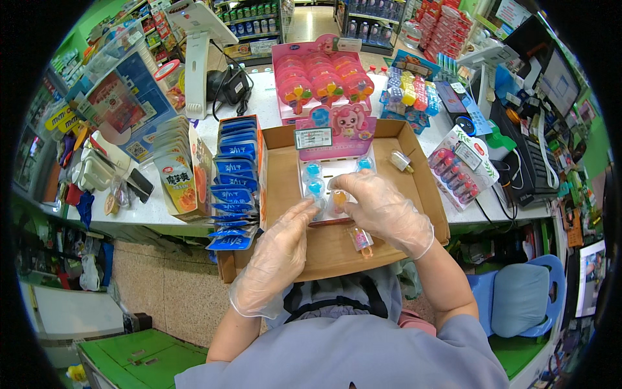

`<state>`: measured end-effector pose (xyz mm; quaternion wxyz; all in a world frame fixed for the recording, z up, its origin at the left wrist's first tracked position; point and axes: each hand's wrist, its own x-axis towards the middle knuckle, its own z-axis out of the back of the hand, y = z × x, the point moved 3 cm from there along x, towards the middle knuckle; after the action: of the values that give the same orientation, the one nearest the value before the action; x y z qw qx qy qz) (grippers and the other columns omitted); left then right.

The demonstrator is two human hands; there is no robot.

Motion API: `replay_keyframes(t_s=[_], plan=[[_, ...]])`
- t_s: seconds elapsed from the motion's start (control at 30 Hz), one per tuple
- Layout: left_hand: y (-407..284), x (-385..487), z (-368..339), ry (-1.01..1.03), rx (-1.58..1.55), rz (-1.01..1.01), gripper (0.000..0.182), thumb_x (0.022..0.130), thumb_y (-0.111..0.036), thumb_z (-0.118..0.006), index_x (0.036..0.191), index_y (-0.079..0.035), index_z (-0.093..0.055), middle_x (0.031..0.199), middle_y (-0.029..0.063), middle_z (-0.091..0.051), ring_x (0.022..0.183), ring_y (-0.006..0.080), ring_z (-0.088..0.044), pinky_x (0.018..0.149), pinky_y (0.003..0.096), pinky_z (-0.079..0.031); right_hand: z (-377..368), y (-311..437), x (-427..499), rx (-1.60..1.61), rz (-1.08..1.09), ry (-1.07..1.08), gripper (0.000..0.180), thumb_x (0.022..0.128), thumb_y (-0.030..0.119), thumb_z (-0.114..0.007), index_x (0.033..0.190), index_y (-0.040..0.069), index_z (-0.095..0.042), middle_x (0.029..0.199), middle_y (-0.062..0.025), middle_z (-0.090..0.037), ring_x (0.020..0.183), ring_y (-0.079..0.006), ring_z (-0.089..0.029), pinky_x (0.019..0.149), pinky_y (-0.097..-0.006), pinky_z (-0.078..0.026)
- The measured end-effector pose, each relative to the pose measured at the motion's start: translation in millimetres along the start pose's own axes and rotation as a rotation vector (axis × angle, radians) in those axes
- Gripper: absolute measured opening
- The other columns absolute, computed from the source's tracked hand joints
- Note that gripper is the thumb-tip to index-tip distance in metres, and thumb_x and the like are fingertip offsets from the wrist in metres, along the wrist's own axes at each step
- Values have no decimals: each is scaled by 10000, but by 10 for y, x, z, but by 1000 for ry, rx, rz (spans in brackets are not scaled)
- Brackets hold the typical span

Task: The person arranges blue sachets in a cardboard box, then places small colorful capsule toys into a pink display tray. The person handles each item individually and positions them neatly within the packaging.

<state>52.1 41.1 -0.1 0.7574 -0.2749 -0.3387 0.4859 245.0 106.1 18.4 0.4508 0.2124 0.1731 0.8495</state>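
Both my hands wear clear plastic gloves and work at a small pink display box with a cartoon figure on its back card. In its white tray stand clear containers with blue tops, and another blue-topped one at the right. My right hand curls around a clear container with an orange top; whether it grips it is hidden. My left hand is stretched out, fingertips against a clear container at the tray's left front. A small clear container with a pink figure lies below.
A shallow cardboard tray surrounds the display box. Inside it, at the right, lies another small clear container. Blue snack packets stand along its left side. Behind are pink round toys; a carded pack lies on the right.
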Motion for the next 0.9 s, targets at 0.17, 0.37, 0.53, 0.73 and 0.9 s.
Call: replay_keyframes(t_s=[0.17,0.37,0.53,0.73,0.9], plan=[[-14,10,1,-4,9,-8,359,980,45,-559,1325,-9,-641,1424,211,-602,1336,357,-572,1104,400,-470,-15,19,7,-59,46,17,282,812,73,-771,1075,34,-676,976,-196,-700,1019,-401,-648,891,-482,-518],[-6,8,-8,-19,22,-25,366,974,57,-553,1325,0,-638,1407,222,-609,1325,363,-580,1103,399,-471,-43,16,11,-87,95,87,254,798,78,-777,1021,20,-671,973,-172,-704,1015,-393,-647,900,-476,-517],[-31,11,-7,-35,47,-44,358,974,48,-566,1323,10,-637,1395,231,-614,1311,367,-590,1093,403,-473,19,-24,-26,-35,118,-53,246,821,82,-746,1052,22,-685,991,-165,-711,1035,-381,-648,910,-476,-513],[-85,1,8,-78,89,-60,358,968,44,-581,1320,16,-637,1397,232,-613,1312,370,-588,1088,405,-475,398,-87,-357,-98,-80,-36,151,868,128,-689,981,29,-709,919,-191,-711,870,-402,-687,796,-496,-542],[-179,31,-50,-63,138,-126,405,946,90,-557,1334,3,-631,1417,224,-597,1342,386,-557,1095,428,-470,220,-79,-611,-326,-13,10,126,864,111,-677,945,22,-641,819,-176,-679,791,-377,-683,754,-486,-537]])
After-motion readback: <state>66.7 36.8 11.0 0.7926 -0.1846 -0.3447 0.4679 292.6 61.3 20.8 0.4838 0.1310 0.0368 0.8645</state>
